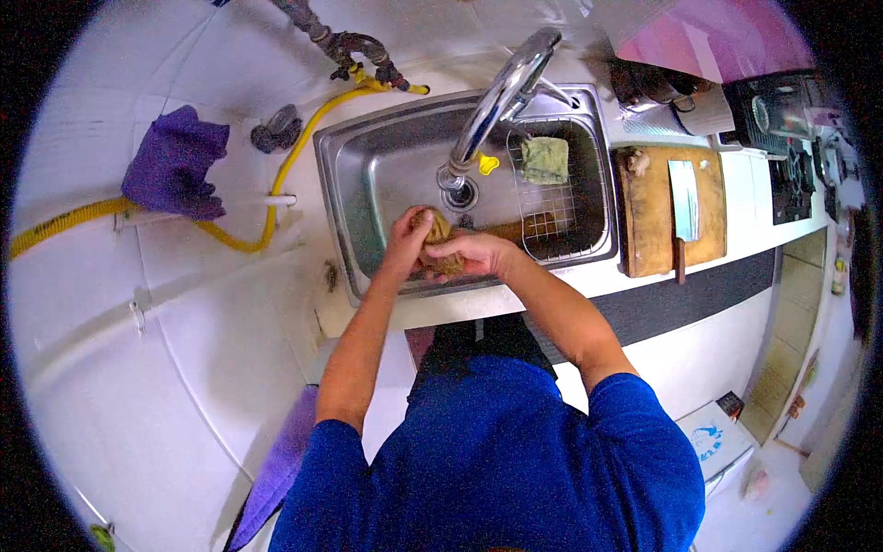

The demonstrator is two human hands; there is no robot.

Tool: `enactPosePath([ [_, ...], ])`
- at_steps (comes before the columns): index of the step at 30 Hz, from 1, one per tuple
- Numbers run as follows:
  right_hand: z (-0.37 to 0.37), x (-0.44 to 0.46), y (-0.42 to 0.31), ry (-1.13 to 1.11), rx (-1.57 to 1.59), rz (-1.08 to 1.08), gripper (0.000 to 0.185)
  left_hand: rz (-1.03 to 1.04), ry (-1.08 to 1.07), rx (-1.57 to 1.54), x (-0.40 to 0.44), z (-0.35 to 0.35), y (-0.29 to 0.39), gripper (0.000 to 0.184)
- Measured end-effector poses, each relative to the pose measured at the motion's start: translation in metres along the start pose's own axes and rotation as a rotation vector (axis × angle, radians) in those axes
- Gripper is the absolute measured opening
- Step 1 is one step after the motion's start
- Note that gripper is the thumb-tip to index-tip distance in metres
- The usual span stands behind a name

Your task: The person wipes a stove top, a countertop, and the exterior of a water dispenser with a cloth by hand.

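Over the near part of the steel sink (354,170), both of my hands are closed around a crumpled yellowish-brown lump (440,228); whether it is cloth or something else I cannot make out. My left hand (405,244) grips its left side. From the right and below, my right hand (474,253) wraps it, with the thumb across the front. The chrome faucet (501,97) arches above the drain (460,194), just beyond my hands. A small yellow piece (487,164) lies near the drain. To the right, a wire rack (550,219) carries a folded greenish cloth (545,160).
Right of the sink, a wooden cutting board (651,230) bears a cleaver (683,198) and a small knobbly lump (637,163). A yellow hose (280,175) and purple cloth (179,164) hang at the left wall. A stove (793,184) stands farther right.
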State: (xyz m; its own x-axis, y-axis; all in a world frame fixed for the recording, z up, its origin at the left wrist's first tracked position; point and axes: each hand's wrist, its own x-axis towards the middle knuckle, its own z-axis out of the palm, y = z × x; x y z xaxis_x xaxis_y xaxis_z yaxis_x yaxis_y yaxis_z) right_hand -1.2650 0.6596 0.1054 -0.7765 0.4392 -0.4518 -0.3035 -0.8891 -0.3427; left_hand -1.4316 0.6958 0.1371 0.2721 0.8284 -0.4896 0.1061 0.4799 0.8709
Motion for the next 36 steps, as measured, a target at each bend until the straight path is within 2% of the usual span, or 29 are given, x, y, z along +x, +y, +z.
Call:
enactPosePath([
  [1, 0.007, 0.004, -0.006, -0.036, -0.01, 0.024, 0.034, -0.108, -0.182, -0.204, 0.003, -0.019, 0.005, 0.042],
  [2, 0.014, 0.007, -0.01, -0.036, -0.02, 0.025, 0.034, -0.099, -0.18, -0.208, 0.002, -0.023, 0.006, 0.042],
  [4, 0.04, 0.004, -0.022, -0.206, 0.165, 0.05, 0.031, 0.048, -0.299, -0.593, -0.013, -0.02, 0.043, 0.041],
  [6, 0.064, 0.007, -0.028, -0.269, 0.257, 0.027, 0.026, 0.048, -0.257, -0.757, -0.01, -0.018, 0.048, 0.039],
  [8, 0.073, 0.015, -0.028, -0.311, 0.326, 0.06, 0.023, 0.204, -0.426, -0.742, 0.013, -0.037, 0.031, 0.03],
  [9, 0.069, 0.021, -0.03, -0.303, 0.292, 0.033, 0.022, 0.161, -0.309, -0.574, 0.015, -0.041, 0.038, 0.02],
  [10, 0.063, 0.026, -0.033, -0.301, 0.292, 0.035, 0.022, 0.16, -0.309, -0.577, 0.016, -0.038, 0.048, 0.02],
  [12, 0.059, 0.032, -0.038, -0.147, 0.142, 0.059, 0.02, 0.105, -0.037, -0.254, 0.019, -0.031, 0.06, 0.012],
  [13, 0.064, 0.032, -0.04, 0.006, 0.058, 0.029, 0.019, 0.104, -0.036, -0.253, 0.025, -0.032, 0.058, 0.012],
  [15, 0.062, 0.038, -0.037, 0.087, -0.01, -0.032, 0.019, 0.231, -0.006, 0.096, 0.038, -0.032, 0.049, 0.009],
  [17, 0.024, 0.063, -0.023, 0.229, -0.214, -0.104, 0.012, 0.261, 0.04, 0.142, 0.056, -0.03, 0.027, 0.008],
  [18, 0.01, 0.075, -0.014, 0.23, -0.209, -0.103, 0.012, 0.291, 0.09, 0.188, 0.064, -0.028, 0.012, 0.009],
  [19, 0.0, 0.085, -0.008, 0.486, -0.863, -0.354, 0.013, 0.288, 0.088, 0.188, 0.074, -0.023, -0.003, 0.009],
  [20, -0.004, 0.09, -0.003, 0.729, -1.521, -0.601, 0.015, 0.316, 0.267, 0.276, 0.083, -0.017, -0.021, 0.009],
  [21, 0.004, 0.084, -0.001, 0.731, -1.519, -0.598, 0.015, 0.343, 0.447, 0.363, 0.088, -0.011, -0.038, 0.009],
  [22, 0.018, 0.073, 0.0, 0.889, -1.408, -0.409, 0.021, 0.343, 0.445, 0.363, 0.091, -0.006, -0.054, 0.009],
  [23, 0.025, 0.066, -0.002, 1.036, -1.287, -0.223, 0.028, 0.257, 0.538, 0.407, 0.093, -0.002, -0.067, 0.01],
  [24, 0.016, 0.068, 0.004, 1.038, -1.29, -0.223, 0.028, 0.166, 0.631, 0.45, 0.091, 0.001, -0.073, 0.011],
  [25, -0.005, 0.076, 0.017, 0.998, -1.31, -0.203, 0.023, -0.024, 0.474, 0.424, 0.083, -0.005, -0.065, 0.017],
  [26, -0.016, 0.077, 0.022, 0.958, -1.334, -0.185, 0.018, -0.021, 0.478, 0.417, 0.076, -0.014, -0.071, 0.017],
  [27, -0.016, 0.067, 0.015, 0.956, -1.345, -0.189, 0.018, 0.033, 0.386, 0.175, 0.07, -0.026, -0.08, 0.027],
  [29, -0.011, 0.038, -0.003, 0.589, -0.353, -0.037, 0.014, 0.099, 0.3, -0.076, 0.036, -0.034, -0.069, 0.04],
  [30, -0.006, 0.025, -0.011, 0.585, -0.371, -0.035, 0.014, 0.39, 0.273, 0.358, 0.0, -0.033, -0.032, 0.05],
  [31, 0.001, 0.013, -0.018, 0.356, -0.14, 0.048, 0.018, 0.669, 0.238, 0.801, -0.026, -0.033, -0.004, 0.06],
  [32, 0.012, 0.004, -0.028, 0.126, 0.084, 0.129, 0.023, 0.679, 0.257, 0.796, -0.033, -0.035, 0.006, 0.06],
  [33, 0.033, -0.007, -0.038, 0.096, 0.069, 0.191, 0.031, 0.844, 0.21, 0.993, -0.038, -0.036, 0.015, 0.061],
  [34, 0.044, -0.012, -0.042, 0.095, 0.043, 0.193, 0.031, 1.004, 0.16, 1.194, -0.044, -0.037, 0.025, 0.063],
  [35, 0.053, -0.016, -0.047, 0.025, 0.033, 0.264, 0.03, 1.016, 0.185, 1.189, -0.046, -0.035, 0.034, 0.063],
  [36, 0.06, -0.02, -0.052, -0.042, 0.025, 0.337, 0.029, 1.029, 0.087, 1.141, -0.048, -0.031, 0.045, 0.068],
])
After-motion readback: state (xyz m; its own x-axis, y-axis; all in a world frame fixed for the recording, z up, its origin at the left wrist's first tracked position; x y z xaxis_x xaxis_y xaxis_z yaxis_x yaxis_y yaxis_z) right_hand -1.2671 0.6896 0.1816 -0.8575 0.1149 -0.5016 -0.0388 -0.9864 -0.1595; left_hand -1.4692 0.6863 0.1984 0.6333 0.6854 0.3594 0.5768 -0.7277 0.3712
